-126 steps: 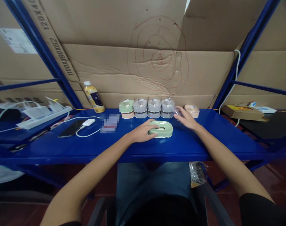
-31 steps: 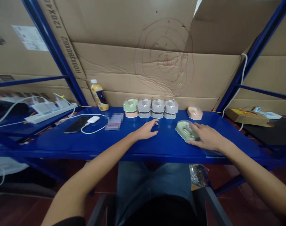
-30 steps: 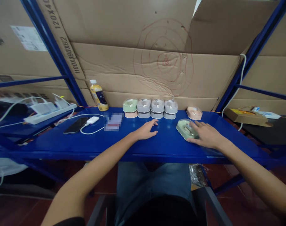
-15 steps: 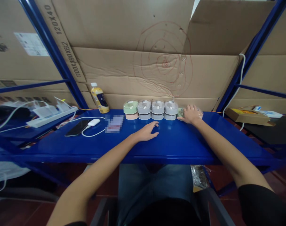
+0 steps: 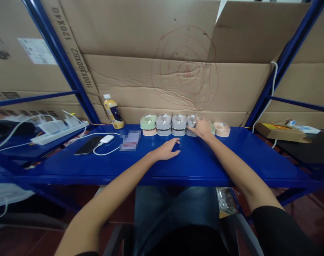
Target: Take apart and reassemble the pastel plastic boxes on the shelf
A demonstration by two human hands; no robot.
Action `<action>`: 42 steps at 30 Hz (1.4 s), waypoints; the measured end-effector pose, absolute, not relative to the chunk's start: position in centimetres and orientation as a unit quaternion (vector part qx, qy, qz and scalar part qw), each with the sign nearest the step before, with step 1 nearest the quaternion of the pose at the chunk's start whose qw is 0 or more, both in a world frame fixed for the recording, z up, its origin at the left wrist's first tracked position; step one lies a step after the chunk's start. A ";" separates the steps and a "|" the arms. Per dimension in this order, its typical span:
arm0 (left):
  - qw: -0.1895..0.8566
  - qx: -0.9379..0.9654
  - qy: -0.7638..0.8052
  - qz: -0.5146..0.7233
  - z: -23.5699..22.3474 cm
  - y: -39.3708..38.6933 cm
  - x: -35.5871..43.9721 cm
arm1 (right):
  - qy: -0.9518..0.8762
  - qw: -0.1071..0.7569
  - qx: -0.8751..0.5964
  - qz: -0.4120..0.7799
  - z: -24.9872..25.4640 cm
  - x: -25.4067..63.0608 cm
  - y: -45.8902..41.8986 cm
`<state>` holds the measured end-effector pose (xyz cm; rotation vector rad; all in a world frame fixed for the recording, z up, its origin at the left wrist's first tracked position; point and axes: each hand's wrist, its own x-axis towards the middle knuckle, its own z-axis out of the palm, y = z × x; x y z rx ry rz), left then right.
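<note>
Along the back of the blue table runs a row of small rounded boxes with clear lids. A green box (image 5: pixel 148 121) sits on a pink one (image 5: pixel 149 132). Beside it stand two grey stacks, the nearer-left grey box (image 5: pixel 164 121) and another grey box (image 5: pixel 179 121) on top. My right hand (image 5: pixel 204 128) is wrapped over the upper grey box (image 5: pixel 191 121) of the third grey stack, thumb across its front. A single green box (image 5: pixel 212 128) is partly hidden behind that hand. My left hand (image 5: pixel 166 149) rests on the table before the row, holding nothing, fingers apart.
At the row's right end is a single pink box (image 5: pixel 222 129). To the left are a yellow bottle (image 5: pixel 113 113), a blurred-out item (image 5: pixel 130 140), a black phone (image 5: pixel 88 145) and a white charger (image 5: pixel 107 138) with its cable. Cardboard (image 5: pixel 119 74) backs the table.
My right hand has moved left, from the green and pink boxes at the right end onto the third grey stack. The pink box is now uncovered. My left hand has stayed put.
</note>
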<state>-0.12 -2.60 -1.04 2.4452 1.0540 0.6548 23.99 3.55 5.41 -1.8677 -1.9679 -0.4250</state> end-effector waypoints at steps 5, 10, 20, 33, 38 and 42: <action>0.217 0.867 0.375 0.245 -1.2 -2.5 -0.2 | -0.698 0.296 -0.646 -0.093 6.0 26.2 2.8; 0.278 0.808 0.358 0.377 -1.3 -2.1 -0.4 | -0.742 0.411 -0.522 0.093 6.5 29.7 0.9; 0.377 0.784 0.346 0.351 -0.3 -1.7 -1.8 | -0.881 0.220 -0.252 0.336 3.5 27.0 -1.5; 0.234 0.853 0.323 0.336 0.0 -3.6 -0.2 | -0.919 0.212 -0.313 0.114 3.1 24.2 -3.1; 0.227 0.845 0.356 0.330 0.0 -3.6 -0.6 | -0.895 0.275 -0.315 0.155 4.7 26.1 -3.1; 0.193 0.875 0.329 0.299 0.5 -4.0 -0.9 | -0.817 0.371 -0.397 0.190 5.8 29.4 -1.9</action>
